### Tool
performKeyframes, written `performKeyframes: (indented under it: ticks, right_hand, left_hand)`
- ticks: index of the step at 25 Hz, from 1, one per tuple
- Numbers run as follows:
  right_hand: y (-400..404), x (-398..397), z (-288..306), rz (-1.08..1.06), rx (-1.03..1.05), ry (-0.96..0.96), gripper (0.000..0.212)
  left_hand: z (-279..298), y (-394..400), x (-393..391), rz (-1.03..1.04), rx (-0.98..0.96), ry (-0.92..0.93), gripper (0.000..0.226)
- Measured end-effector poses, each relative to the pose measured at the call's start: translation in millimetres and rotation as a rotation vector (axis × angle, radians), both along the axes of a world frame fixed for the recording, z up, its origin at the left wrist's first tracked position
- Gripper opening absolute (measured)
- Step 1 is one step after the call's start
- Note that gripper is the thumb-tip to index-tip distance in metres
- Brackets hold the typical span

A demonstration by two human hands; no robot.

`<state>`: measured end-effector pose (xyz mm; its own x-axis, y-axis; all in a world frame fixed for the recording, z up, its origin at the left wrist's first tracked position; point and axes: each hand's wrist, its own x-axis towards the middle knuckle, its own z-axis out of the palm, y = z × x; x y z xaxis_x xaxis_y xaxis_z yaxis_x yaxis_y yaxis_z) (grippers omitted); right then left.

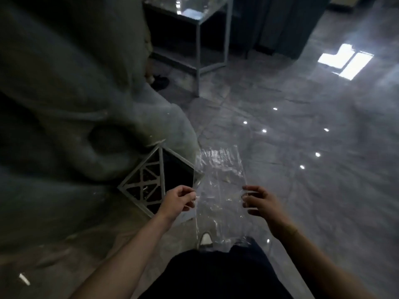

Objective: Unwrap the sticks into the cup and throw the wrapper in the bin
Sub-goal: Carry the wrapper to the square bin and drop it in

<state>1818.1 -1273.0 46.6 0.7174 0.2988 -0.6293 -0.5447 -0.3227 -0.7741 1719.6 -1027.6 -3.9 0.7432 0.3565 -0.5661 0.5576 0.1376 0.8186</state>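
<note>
A clear, crinkled plastic wrapper (220,186) is stretched flat between both hands in front of me. My left hand (178,198) pinches its left edge and my right hand (259,200) pinches its right edge. A square bin (160,169) with a pale lattice frame and a dark inside stands on the floor just left of and beyond my left hand. The wrapper's far left corner hangs close to the bin's right side. No sticks and no cup are in view.
A large grey draped shape (75,104) fills the left side, touching the bin. A metal-framed glass table (200,39) stands at the back. Glossy grey floor tiles (313,158) spread to the right. My shoe (205,239) shows below the wrapper.
</note>
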Motion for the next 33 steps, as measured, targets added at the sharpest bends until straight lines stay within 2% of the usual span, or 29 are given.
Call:
performKeyframes:
  ticks: [10, 16, 20, 27, 33]
  right_hand:
    - [117, 124, -34, 0.681, -0.124, 0.047, 0.024]
    - [157, 168, -49, 0.899, -0.284, 0.113, 0.019]
    - [170, 172, -57, 0.978, -0.323, 0.155, 0.017]
    - [187, 169, -54, 1.104, -0.309, 0.254, 0.028]
    - [181, 189, -40, 1.225, -0.314, 0.354, 0.045]
  left_hand:
    - [-25, 10, -18, 0.526, -0.187, 0.196, 0.004]
    - [-21, -39, 7, 0.973, -0.451, 0.225, 0.004]
    - [-23, -56, 18, 1.217, -0.503, 0.211, 0.013]
    - [-32, -55, 11, 1.375, -0.510, 0.265, 0.003]
    - [-63, -25, 22, 1.374, -0.515, 0.330, 0.017]
